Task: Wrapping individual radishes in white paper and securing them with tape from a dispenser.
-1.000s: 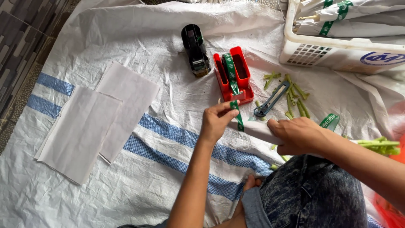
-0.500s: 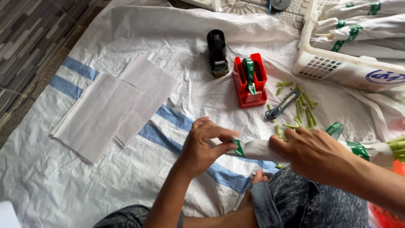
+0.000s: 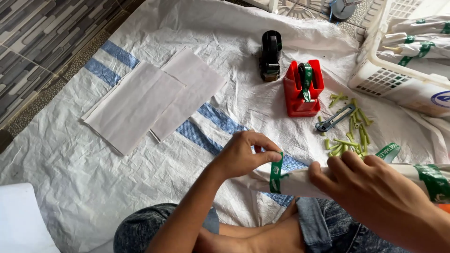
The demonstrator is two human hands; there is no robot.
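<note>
White slatted plastic basket (image 3: 375, 79) at upper right, resting on the white woven plastic sheet with blue stripes (image 3: 93, 187); it contains several white paper-wrapped bundles banded with green tape (image 3: 417, 47), lying across one another, count not clear as the frame cuts them off. Red plastic tape dispenser (image 3: 303, 89) stands left of the basket with a roll of green tape seated in its slot; a black tape dispenser (image 3: 270, 55) stands just beyond it, apart. Short green stem trimmings (image 3: 349, 136) scattered between the red dispenser and the hands, with a grey-handled utility knife (image 3: 335, 118) lying among them. Two stacks of white paper sheets (image 3: 154, 98), overlapping, lie flat at left, well apart from the hands. The white paper-wrapped bundle in hand (image 3: 300, 180) lies roughly level above the person's lap, running left to right between both hands. Left hand (image 3: 243, 154) curled at the bundle's left end, thumb and fingertips pinching a strip of green tape (image 3: 275, 173) against the paper. Right hand (image 3: 375, 187) closed around the bundle's middle, fingers wrapped over the top. A second green band (image 3: 433, 180) circles the bundle further right.
</note>
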